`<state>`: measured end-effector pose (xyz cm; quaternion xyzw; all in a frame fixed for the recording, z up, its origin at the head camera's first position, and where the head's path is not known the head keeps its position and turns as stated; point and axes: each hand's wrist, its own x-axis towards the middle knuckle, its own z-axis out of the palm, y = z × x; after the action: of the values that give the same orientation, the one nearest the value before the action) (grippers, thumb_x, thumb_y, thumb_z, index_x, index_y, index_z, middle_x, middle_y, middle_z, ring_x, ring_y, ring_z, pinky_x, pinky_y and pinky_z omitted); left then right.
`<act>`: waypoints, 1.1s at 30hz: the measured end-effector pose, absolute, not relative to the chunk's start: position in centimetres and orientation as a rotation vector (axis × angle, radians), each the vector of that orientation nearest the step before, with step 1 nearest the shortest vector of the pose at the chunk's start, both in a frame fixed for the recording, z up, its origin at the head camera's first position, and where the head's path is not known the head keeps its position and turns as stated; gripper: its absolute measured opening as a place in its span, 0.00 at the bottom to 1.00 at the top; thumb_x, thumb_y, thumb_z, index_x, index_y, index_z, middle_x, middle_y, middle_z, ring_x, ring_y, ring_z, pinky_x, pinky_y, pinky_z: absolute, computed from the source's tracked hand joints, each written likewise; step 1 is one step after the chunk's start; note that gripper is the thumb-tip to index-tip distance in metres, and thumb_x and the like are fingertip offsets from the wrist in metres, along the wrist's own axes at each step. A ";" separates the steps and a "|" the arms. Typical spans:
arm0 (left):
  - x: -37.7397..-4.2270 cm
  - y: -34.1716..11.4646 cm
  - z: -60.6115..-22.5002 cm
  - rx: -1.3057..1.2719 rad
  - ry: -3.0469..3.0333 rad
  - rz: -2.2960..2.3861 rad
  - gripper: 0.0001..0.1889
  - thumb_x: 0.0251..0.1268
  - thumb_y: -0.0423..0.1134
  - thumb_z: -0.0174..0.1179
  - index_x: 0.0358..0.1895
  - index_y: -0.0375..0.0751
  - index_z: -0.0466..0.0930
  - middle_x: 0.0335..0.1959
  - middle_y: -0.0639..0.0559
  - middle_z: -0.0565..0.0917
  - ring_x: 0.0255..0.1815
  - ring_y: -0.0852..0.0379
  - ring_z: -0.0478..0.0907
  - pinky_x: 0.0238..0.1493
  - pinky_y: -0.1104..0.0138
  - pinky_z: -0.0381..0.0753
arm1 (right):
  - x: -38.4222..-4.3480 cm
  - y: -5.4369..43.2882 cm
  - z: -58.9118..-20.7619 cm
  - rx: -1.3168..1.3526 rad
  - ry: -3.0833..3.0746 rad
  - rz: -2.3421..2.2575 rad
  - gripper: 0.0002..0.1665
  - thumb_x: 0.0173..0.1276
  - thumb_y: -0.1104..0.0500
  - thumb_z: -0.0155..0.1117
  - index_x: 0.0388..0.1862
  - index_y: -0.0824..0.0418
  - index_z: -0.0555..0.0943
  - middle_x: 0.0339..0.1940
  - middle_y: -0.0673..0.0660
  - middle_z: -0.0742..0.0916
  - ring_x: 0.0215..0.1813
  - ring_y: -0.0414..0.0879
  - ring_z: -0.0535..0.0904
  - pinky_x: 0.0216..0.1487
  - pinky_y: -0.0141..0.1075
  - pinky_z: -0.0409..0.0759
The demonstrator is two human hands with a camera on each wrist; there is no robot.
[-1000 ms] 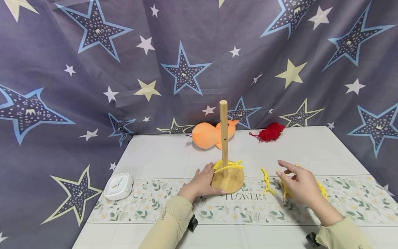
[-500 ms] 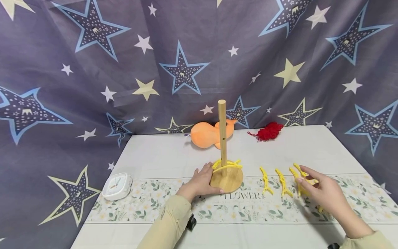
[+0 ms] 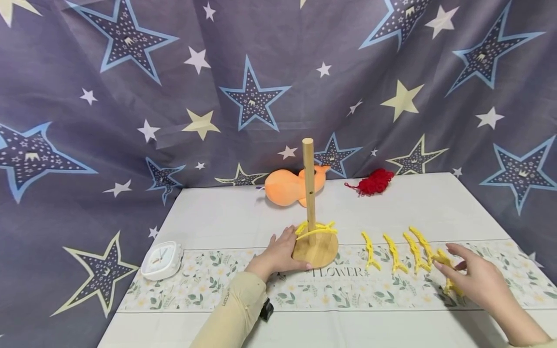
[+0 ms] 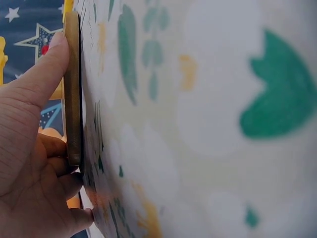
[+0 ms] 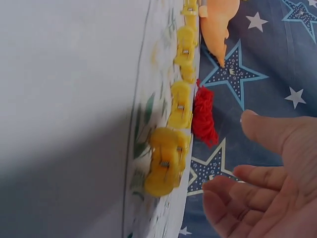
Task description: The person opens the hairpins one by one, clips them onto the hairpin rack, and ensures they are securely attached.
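Observation:
My left hand (image 3: 278,253) holds the left side of a wooden stand's round base (image 3: 319,253). In the left wrist view, the thumb (image 4: 52,64) lies along the base's edge, with the other fingers curled at its far side. A yellow spring clip (image 3: 324,232) sits low on the stand's post (image 3: 309,183), one arm on each side of it. To the right, my right hand (image 3: 476,278) hovers by the rightmost yellow clip (image 3: 453,289), partly covering it. The right wrist view shows a gap between thumb and fingers, nothing held. Several more clips (image 3: 393,253) lie in a row.
Behind the stand lies an orange plush toy (image 3: 283,187), with a bundle of red yarn (image 3: 376,182) to its right. A white alarm clock (image 3: 161,261) stands at the table's left edge. A star-patterned cloth (image 3: 196,154) hangs along the back.
My right hand has moved rightward along the row, uncovering clips it overlapped before. The left hand stays at the base, and the head view has shifted slightly.

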<state>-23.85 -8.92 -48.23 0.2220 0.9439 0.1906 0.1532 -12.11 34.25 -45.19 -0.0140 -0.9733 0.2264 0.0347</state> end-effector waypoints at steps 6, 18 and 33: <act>-23.9 -9.0 -48.3 0.636 2.699 0.542 0.57 0.53 0.68 0.65 0.77 0.34 0.50 0.79 0.43 0.46 0.79 0.49 0.39 0.75 0.47 0.37 | -12.1 35.3 -45.6 -0.092 -3.087 0.643 0.47 0.64 0.37 0.65 0.60 0.78 0.69 0.49 0.74 0.81 0.33 0.53 0.81 0.27 0.47 0.77; -23.9 -8.9 -48.4 0.626 2.688 0.540 0.57 0.53 0.68 0.64 0.77 0.36 0.48 0.80 0.45 0.44 0.79 0.50 0.38 0.75 0.48 0.36 | -12.0 36.0 -46.9 -0.216 -3.280 0.638 0.57 0.54 0.32 0.70 0.54 0.84 0.67 0.34 0.66 0.82 0.37 0.60 0.80 0.35 0.54 0.76; -23.8 -9.0 -48.3 0.632 2.690 0.568 0.57 0.53 0.67 0.65 0.77 0.35 0.51 0.80 0.44 0.45 0.79 0.49 0.38 0.75 0.47 0.36 | -11.2 35.3 -47.6 -0.348 -3.401 0.585 0.42 0.53 0.30 0.69 0.30 0.67 0.68 0.23 0.55 0.72 0.28 0.49 0.68 0.31 0.42 0.66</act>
<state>-23.83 -9.04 -48.31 0.2213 0.9413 0.1986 0.1597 -11.19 35.27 -47.65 -0.0991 -0.9675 0.1664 -0.1627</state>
